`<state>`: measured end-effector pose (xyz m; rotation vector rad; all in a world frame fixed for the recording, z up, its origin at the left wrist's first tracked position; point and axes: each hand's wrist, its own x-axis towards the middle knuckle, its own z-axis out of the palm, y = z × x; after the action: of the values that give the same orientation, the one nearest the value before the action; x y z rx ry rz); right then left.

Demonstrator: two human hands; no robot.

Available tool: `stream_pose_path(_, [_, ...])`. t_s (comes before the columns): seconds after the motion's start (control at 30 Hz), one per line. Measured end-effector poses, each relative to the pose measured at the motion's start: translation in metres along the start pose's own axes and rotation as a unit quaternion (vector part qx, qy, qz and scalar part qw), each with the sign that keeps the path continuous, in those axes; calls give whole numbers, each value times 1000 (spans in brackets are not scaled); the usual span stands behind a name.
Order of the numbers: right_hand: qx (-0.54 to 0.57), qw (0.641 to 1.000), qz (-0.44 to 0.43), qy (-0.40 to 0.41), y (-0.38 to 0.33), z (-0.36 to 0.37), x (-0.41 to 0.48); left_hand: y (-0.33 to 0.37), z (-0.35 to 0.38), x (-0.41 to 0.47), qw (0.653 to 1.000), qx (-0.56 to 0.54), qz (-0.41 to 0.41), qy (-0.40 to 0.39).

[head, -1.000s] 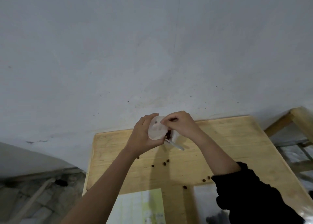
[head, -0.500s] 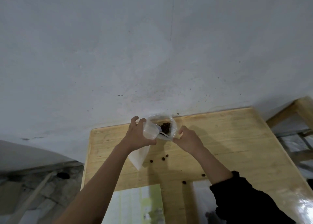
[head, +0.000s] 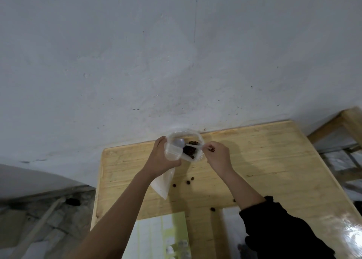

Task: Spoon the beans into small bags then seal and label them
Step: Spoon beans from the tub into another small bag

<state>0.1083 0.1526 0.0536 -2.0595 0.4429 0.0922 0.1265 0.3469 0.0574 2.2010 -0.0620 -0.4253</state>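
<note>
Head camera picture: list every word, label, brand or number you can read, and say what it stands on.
No text can be read.
Green and white sheet at the table's near edge: small printed patches, too blurred to read.
Clear bag under the left hand: no print visible.
Clear tub of beans: no label visible.

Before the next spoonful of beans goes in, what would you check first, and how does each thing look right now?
1. Left hand grips the small bag: ok.
2. Bag mouth open: cannot tell.
3. Right hand holds the spoon: ok.
4. Beans left in the container: ok.
5. Table free of spilled beans: not ok, several lie loose.
</note>
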Motion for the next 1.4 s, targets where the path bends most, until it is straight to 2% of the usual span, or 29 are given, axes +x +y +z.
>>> stream_pose_path(0.17, [64, 990, -63, 106, -6, -3, -3, -3, 9, -10, 996, 43, 55, 49])
stream_pose_path(0.37, [150, 972, -93, 152, -2, -2, -13, -3, 18, -19, 978, 122, 80, 149])
stream_pose_path(0.5, [147, 968, -105, 173, 1, 3, -15, -2, 20, -21, 974, 158, 94, 132])
stream_pose_path(0.63, [165, 972, -44, 162, 6, 12, -11, -3, 24, -23, 974, 175, 103, 103])
stream_pose_path(0.73, [226, 964, 27, 134, 7, 19, -8, -3, 25, -24, 972, 188, 101, 101])
stream_pose_path(0.9, [378, 906, 162, 103, 2, 15, -5, -3, 23, -24, 975, 184, 80, 92])
stream_pose_path(1.07, [443, 862, 216, 115, 1, 7, -2, -5, 23, -22, 981, 178, 44, 62])
stream_pose_path(1.27, [437, 867, 195, 137, 0, -12, -1, -10, 23, -18, 984, 165, 3, 62])
stream_pose_path(1.4, [391, 904, 130, 114, -3, -21, -7, -10, 24, -15, 986, 151, -8, 70])
